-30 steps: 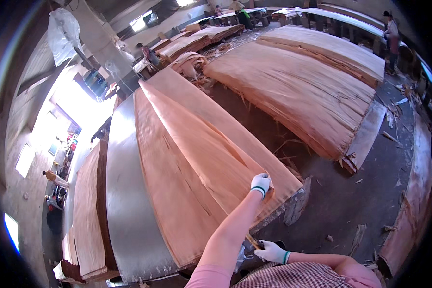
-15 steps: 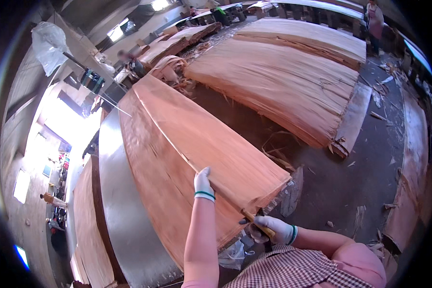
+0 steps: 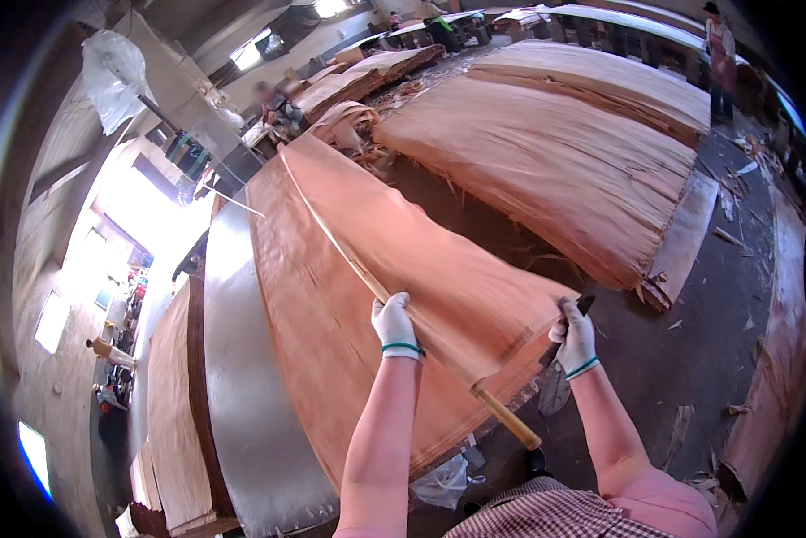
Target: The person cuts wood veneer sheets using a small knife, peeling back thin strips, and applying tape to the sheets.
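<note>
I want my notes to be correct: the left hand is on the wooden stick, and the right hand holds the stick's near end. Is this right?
Not quite: the right hand is at a corner of the wood sheet, apart from the stick's near end, as the head view shows. The left hand is on the wooden stick.

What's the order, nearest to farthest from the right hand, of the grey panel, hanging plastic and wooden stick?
From the right hand:
1. Wooden stick, just left.
2. Grey panel, farther left.
3. Hanging plastic, far upper left.
</note>
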### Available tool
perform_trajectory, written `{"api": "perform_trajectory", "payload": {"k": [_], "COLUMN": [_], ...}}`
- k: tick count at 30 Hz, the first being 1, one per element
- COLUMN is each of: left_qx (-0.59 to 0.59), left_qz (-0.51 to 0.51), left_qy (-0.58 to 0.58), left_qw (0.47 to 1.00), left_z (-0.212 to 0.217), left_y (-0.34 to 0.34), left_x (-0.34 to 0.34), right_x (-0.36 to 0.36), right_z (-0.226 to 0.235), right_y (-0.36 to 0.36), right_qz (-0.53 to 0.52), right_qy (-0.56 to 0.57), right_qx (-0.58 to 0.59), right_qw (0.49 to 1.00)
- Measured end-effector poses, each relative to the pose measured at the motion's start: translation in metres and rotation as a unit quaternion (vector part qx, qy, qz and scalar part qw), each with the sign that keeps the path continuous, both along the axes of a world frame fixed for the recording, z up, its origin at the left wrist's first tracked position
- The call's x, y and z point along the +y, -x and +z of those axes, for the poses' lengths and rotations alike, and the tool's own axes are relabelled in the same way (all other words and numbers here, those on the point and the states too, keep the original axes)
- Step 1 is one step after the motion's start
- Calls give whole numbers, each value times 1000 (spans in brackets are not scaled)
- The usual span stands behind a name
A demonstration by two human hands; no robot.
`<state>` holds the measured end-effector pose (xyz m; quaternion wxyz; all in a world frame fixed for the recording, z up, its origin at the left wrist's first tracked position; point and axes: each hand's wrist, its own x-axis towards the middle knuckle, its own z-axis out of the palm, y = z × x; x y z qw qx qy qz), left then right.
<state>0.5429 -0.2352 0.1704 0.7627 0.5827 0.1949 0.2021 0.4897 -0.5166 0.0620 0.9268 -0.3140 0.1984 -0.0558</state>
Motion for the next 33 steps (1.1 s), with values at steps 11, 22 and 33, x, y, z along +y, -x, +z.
{"api": "perform_trajectory", "payload": {"k": [11,22,33], "left_qx": [-28,38,10], "left_qz": [-77,-56,-6], "left_qy": [62,5,34], "left_qw": [995,998,999], "left_z": [-3,-80,-122], "left_y": [171,448,550], "left_x": [228,429,535], "right_x": [163,297,405], "right_z": [167,92,73], "right_y": [175,404,494], "right_qz": [71,12,263], "right_qy": [355,183,415], "right_qx": [-137,-13,-35], "right_qw": [922,983,870]}}
